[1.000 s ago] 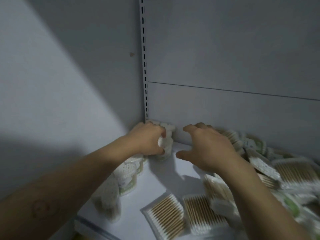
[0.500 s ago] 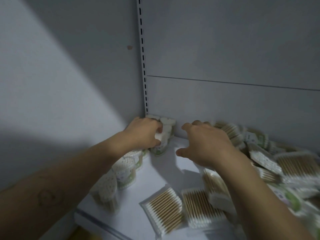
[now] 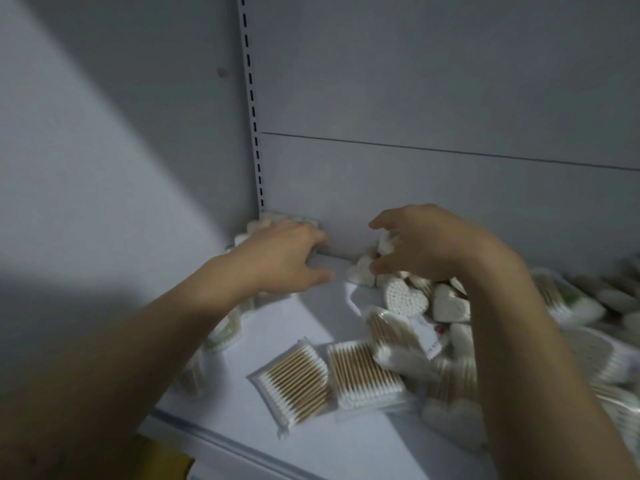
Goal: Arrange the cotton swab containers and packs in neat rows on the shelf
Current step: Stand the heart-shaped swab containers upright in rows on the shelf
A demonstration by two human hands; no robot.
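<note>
left hand: the left hand (image 3: pixel 280 258) lies palm down over the corner container (image 3: pixel 263 221) at the far end of the row. its fingers drape over the top, and i cannot tell whether they clasp it or only press on it.
right hand: the right hand (image 3: pixel 426 244) is curled round a heart-shaped swab container (image 3: pixel 385 243), forefinger above and thumb below. it holds it at the back edge of the heap, near the back panel (image 3: pixel 450 188).
row: a row of containers (image 3: pixel 225 327) runs along the left wall towards the corner, partly hidden under the left forearm.
heap: more heart-shaped containers and packs lie jumbled in a heap (image 3: pixel 446 303) on the right half of the shelf (image 3: pixel 304 323), tilted and overlapping.
flat packs: two flat packs (image 3: pixel 294 382) of wooden-stick swabs lie side by side near the front edge, touching, not yet in any row.
handling: the held container looks light and stiff-walled, and its smooth plastic may slip. it is best taken across its two side lobes rather than by the lid. the packs look like soft film over a firm block of sticks, and are best lifted flat by the long edges.
step: probably lifting the held heart out to set it beside the corner container.
risk: pulling from the heap could tip its neighbours towards the front edge.
blur: the far right is smeared, so counts there are uncertain.
</note>
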